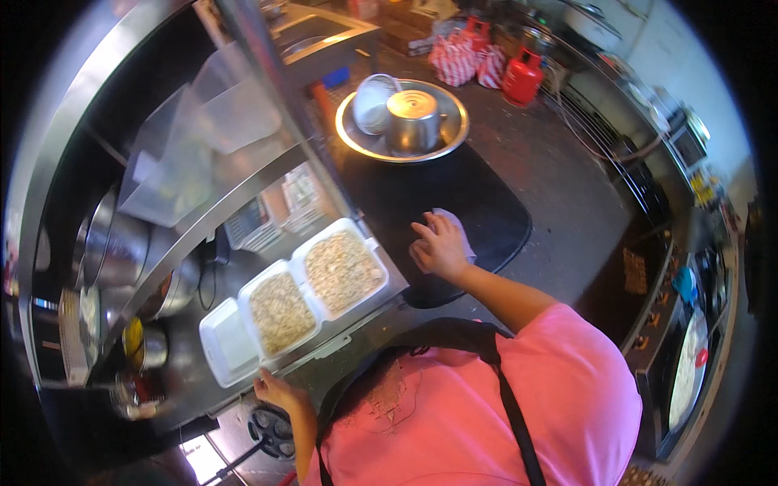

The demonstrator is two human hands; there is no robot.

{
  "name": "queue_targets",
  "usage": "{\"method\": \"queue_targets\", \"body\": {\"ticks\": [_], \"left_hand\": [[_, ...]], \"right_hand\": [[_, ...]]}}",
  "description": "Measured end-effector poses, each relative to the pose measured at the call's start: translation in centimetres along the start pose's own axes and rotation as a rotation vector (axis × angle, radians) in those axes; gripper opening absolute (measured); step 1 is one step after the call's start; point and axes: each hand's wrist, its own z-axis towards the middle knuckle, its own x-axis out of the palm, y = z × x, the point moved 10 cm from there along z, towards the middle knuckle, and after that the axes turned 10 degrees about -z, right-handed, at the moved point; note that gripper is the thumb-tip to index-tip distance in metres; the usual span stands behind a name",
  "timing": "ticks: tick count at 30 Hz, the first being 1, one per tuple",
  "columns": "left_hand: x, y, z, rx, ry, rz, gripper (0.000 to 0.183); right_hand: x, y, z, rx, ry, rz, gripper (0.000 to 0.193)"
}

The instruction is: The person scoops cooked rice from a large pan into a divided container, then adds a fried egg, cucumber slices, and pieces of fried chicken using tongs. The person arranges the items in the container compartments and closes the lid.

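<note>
Two food boxes stand filled but unclosed; right hand spreads fingers wide over cloth, left hand's grip unclear.

White boxes, lilac cloth, red-striped bag

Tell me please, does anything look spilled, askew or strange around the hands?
Nothing looks clearly spilled: the grainy food lies inside the open white foam boxes. One mild oddity, beyond the right hand: a metal pot appears upside down in the wide bowl, beside a tilted white container.
</note>
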Motion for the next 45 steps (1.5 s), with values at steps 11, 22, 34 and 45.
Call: {"method": "queue_targets", "body": {"ticks": [11,22,34,45], "left_hand": [[31.3,-2.4,-33.1,0.86,1.48,0.365,0.096],[44.4,2.7,-23.7,0.77,0.662,1.144,0.068],[78.0,3.1,-60.0,0.869,1.456,0.702,0.039],[94.2,2.1,-122.0,1.339,2.633,0.059,0.041]], "right_hand": [[1.6,-4.9,-1.3,0.037,0.584,0.894,0.07],[-14.3,-38.0,-6.6,0.381,0.538,0.642,0.06],[-16.3,-68.8,-7.3,0.66,0.457,0.68,0.061],[-30.8,-93.5,-35.3,1.825,-0.884,0.794,0.031]]}}
